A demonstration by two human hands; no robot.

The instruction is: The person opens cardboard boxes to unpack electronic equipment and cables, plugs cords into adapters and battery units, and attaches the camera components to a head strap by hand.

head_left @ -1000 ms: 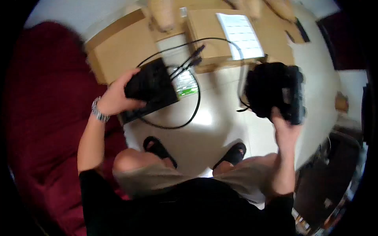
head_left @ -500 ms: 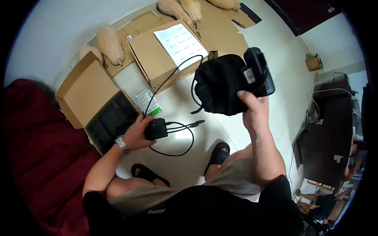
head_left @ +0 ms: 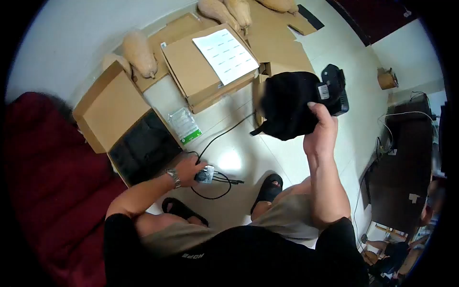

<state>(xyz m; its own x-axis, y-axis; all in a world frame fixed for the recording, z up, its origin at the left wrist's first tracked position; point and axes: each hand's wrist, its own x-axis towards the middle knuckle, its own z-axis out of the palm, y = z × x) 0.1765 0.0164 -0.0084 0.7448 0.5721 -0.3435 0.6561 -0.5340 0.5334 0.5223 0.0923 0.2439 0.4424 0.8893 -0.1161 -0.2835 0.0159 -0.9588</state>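
Note:
My right hand (head_left: pixel 321 131) holds up a black cloth cap (head_left: pixel 289 105) with a black plastic device (head_left: pixel 337 86) fixed at its right end. My thumb presses near a white barcode label on it. Low over the floor, my left hand (head_left: pixel 188 170) is closed around a small black box (head_left: pixel 205 175), its printed label facing up. Short black cables (head_left: pixel 229 181) stick out of the box to the right. A longer black cable (head_left: pixel 224 136) runs from near my left hand up toward the cap. Left of that hand lies an open cardboard box (head_left: pixel 112 103) with a black insert (head_left: pixel 146 148).
A closed cardboard box (head_left: pixel 191 71) with a printed sheet (head_left: pixel 227 55) on top stands ahead. Beside it lie a clear plastic packet (head_left: pixel 185 125) and several pale gourds (head_left: pixel 139 52). Dark red fabric (head_left: pixel 52 191) is at left, a dark table (head_left: pixel 397 167) at right.
My left hand has moved down and right with the small box, turning its label upward. My right hand has shifted the cap slightly right. The long cable now hangs straighter.

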